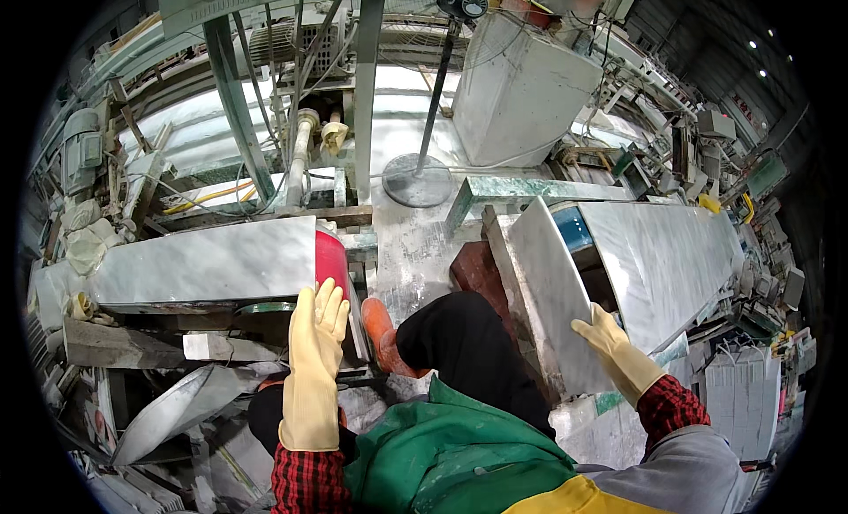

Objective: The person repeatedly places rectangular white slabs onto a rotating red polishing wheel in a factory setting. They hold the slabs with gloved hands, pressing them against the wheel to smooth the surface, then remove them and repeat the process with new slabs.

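My right hand (614,348), in a cream rubber glove, grips the edge of a grey-white marble slab (552,289). The slab stands tilted, its broad face toward my legs. Beside it, on the right, lies a wider veined slab (667,262), with a blue drum (572,226) partly showing in the gap between them. My left hand (315,364), gloved alike, is raised with its fingers stretched upward and holds nothing. Just beyond its fingertips is a red drum (331,260), at the end of a long marble slab (208,262) lying on the left.
A round-based fan stand (417,180) rises from the wet floor ahead. Behind it stand a large pale block (521,90) and a green metal frame (367,99). A reddish-brown block (484,280) sits near my knee. Timber (124,346) and a curved metal sheet (181,412) lie at left.
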Tool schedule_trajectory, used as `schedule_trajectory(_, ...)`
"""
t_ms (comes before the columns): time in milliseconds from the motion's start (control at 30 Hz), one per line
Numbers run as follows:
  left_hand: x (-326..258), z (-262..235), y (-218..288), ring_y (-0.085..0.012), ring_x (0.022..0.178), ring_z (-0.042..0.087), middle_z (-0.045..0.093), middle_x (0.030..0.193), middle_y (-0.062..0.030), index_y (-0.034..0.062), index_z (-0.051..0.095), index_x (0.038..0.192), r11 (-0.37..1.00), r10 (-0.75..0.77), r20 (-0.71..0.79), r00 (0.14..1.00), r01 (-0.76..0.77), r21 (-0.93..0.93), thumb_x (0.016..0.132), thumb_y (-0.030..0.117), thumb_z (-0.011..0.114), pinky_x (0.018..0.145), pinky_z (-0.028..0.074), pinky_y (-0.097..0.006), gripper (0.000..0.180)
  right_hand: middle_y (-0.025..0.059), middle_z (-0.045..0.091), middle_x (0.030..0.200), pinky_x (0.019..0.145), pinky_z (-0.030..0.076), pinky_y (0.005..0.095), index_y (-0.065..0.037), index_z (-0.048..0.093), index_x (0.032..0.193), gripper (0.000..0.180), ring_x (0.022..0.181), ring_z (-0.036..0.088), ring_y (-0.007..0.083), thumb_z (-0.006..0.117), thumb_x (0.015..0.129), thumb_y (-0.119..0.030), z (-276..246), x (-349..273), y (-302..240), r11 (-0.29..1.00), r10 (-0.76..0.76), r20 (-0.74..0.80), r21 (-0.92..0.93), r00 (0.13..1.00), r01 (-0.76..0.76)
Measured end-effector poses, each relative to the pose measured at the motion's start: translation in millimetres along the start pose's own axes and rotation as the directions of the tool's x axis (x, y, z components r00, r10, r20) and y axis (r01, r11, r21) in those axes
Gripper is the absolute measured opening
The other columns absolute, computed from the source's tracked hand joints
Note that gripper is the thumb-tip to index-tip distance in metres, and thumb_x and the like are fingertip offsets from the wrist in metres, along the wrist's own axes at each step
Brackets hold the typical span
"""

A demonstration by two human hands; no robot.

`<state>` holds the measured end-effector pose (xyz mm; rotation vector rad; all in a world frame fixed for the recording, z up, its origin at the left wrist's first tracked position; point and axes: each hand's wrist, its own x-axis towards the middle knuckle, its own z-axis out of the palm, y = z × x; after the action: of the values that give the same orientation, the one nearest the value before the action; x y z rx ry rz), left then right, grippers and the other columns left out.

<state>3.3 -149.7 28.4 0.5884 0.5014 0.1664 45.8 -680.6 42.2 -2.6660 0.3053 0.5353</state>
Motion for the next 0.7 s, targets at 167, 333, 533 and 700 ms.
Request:
schedule_trajectory(167, 2, -2, 0, -0.0303, 0.139, 0.043, 0.043, 0.15, -0.0192, -0.0015, 0.033, 0.145, 1.0, 0.017, -0.003, 1.0, -0.017, -0.02, 0.101, 0.034, 0.058, 0.111, 0.044, -0.039, 0.062, 0.0257, 0.062, 0.127, 0.102, 0.044, 0.0436, -0.001, 0.049, 0.135, 0.061, 0.122, 0.057, 0.0393, 0.065, 0.09, -0.039, 8, -8, -3, 0.999, -0.04, 0.017, 0.005, 0.999, 0.04)
schedule_trajectory(333, 3, -7, -1, -0.0306, 0.137, 0.045, 0.044, 0.149, -0.0192, -0.0006, 0.036, 0.143, 0.999, 0.033, 0.001, 0.999, -0.033, -0.013, 0.1, 0.034, 0.059, 0.11, 0.044, -0.039, 0.06, 0.0248, 0.064, 0.122, 0.099, 0.047, 0.0426, -0.001, 0.05, 0.132, 0.057, 0.117, 0.061, 0.0385, 0.065, 0.09, -0.037, 6, -15, -12, 0.998, -0.05, -0.027, -0.025, 0.998, 0.05)
schedule_trajectory(533, -2, -3, -1, -0.0271, 0.136, 0.047, 0.042, 0.151, -0.0167, 0.0004, 0.032, 0.15, 0.998, 0.015, -0.004, 1.0, -0.014, 0.061, 0.101, 0.036, 0.057, 0.109, 0.046, -0.037, 0.064, 0.0232, 0.066, 0.114, 0.093, 0.048, 0.0413, -0.002, 0.049, 0.129, 0.05, 0.109, 0.064, 0.0364, 0.067, 0.091, -0.029, 2, -30, -36, 0.995, -0.078, -0.057, 0.054, 0.995, 0.081)
schedule_trajectory(700, 0, -2, 3, -0.0276, 0.137, 0.046, 0.042, 0.151, -0.0171, 0.0007, 0.034, 0.148, 0.998, 0.036, -0.011, 0.999, -0.035, 0.052, 0.101, 0.035, 0.057, 0.109, 0.045, -0.037, 0.063, 0.0232, 0.066, 0.112, 0.092, 0.048, 0.0429, -0.002, 0.048, 0.128, 0.048, 0.107, 0.064, 0.0387, 0.066, 0.091, -0.028, 1, -30, -42, 0.995, -0.093, -0.067, 0.016, 0.993, 0.094)
